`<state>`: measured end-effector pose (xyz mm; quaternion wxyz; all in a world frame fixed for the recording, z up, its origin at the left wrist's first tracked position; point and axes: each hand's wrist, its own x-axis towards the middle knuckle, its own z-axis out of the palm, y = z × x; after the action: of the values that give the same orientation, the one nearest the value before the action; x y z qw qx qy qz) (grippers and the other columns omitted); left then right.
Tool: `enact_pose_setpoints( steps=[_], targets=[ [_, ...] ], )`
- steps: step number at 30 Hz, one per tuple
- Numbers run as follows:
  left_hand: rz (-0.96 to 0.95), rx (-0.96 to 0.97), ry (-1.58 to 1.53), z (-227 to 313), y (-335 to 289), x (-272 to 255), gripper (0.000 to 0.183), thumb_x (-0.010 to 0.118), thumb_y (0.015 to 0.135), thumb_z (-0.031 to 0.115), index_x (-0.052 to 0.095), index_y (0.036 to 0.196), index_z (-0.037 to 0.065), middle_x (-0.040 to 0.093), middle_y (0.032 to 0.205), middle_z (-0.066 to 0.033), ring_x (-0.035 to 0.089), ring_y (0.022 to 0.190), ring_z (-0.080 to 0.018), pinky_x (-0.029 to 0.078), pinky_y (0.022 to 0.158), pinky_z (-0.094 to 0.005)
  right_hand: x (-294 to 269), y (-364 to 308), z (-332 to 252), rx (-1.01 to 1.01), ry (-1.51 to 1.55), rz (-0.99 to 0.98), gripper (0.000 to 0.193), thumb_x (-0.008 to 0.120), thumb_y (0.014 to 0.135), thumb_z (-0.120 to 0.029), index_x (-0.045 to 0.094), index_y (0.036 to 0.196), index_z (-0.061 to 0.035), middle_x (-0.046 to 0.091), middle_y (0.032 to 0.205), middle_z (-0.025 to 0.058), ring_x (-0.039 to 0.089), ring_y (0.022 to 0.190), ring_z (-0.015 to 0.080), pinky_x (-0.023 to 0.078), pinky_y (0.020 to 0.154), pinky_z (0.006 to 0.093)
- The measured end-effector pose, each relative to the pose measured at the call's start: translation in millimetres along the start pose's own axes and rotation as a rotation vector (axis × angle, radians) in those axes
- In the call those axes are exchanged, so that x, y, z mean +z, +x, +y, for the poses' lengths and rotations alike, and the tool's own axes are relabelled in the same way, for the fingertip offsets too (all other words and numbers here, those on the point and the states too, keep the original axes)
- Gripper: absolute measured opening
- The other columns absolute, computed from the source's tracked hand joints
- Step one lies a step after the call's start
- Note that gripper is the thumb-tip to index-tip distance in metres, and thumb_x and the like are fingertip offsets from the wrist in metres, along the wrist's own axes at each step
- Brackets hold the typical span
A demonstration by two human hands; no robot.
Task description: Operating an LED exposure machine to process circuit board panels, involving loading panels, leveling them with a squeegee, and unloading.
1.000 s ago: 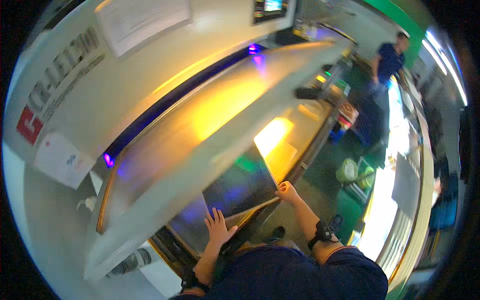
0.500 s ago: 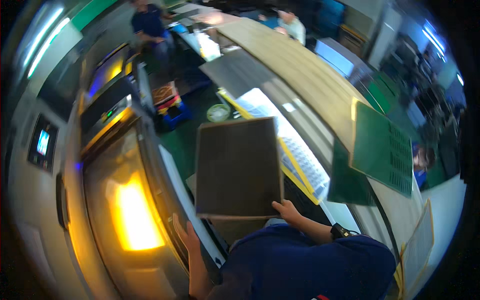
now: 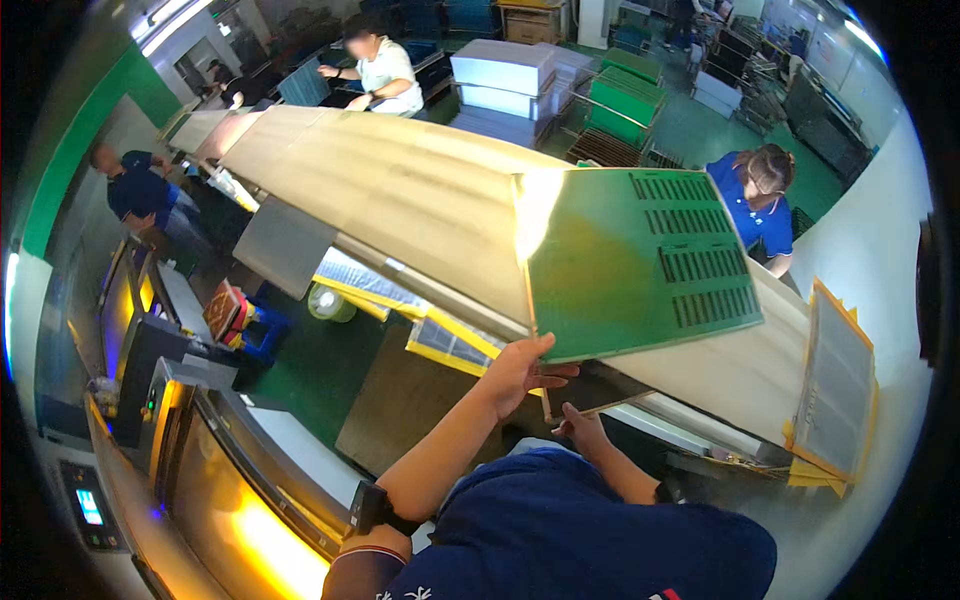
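A green panel with several groups of dark slots lies tilted over the near right part of the long beige conveyor. My left hand is at its near left corner, thumb along the edge and fingers beneath it. Below that corner a dark flat panel shows only in part, the rest hidden by the green one. My right hand is at the dark panel's near edge, its fingers closed there.
The long beige conveyor runs from far left to near right. A machine with a glowing yellow window stands at lower left. A framed mesh screen leans at the right. Co-workers are beyond the conveyor and at far left.
My view has swung right, from the glowing machine to the conveyor. The dark panel has gone from in front of me to under the green one. My left hand has reached the green panel's corner.
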<state>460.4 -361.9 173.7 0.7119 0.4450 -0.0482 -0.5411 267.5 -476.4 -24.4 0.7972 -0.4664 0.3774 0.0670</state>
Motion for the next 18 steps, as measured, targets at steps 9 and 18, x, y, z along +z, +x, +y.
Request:
enact_pose_setpoints(
  steps=[9,18],
  targets=[
    [0.363,0.371,0.146,1.1,-81.3,-92.3,0.029,0.057,0.092,0.017,0.065,0.109,-0.005,0.068,0.105,-0.0066,0.062,0.094,-0.0152,0.047,0.086,-0.0296,-1.8,19.0,-2.1,-0.213,-0.016,0.024,0.029,0.058,0.097,-0.031,0.064,0.101,-0.0029,0.070,0.088,0.0094,0.067,0.078,0.0182,0.054,0.069,0.0340],
    [1.129,1.104,-0.259,-161.2,-388.7,-206.9,0.042,0.059,0.087,0.011,0.052,0.125,-0.006,0.060,0.125,-0.0161,0.060,0.112,-0.0318,0.049,0.100,-0.0468,19.8,12.0,36.4,-0.284,-0.983,-0.585,0.043,0.043,0.102,-0.033,0.070,0.103,0.0003,0.070,0.097,0.0111,0.065,0.094,0.0194,0.049,0.085,0.0329]
  ],
)
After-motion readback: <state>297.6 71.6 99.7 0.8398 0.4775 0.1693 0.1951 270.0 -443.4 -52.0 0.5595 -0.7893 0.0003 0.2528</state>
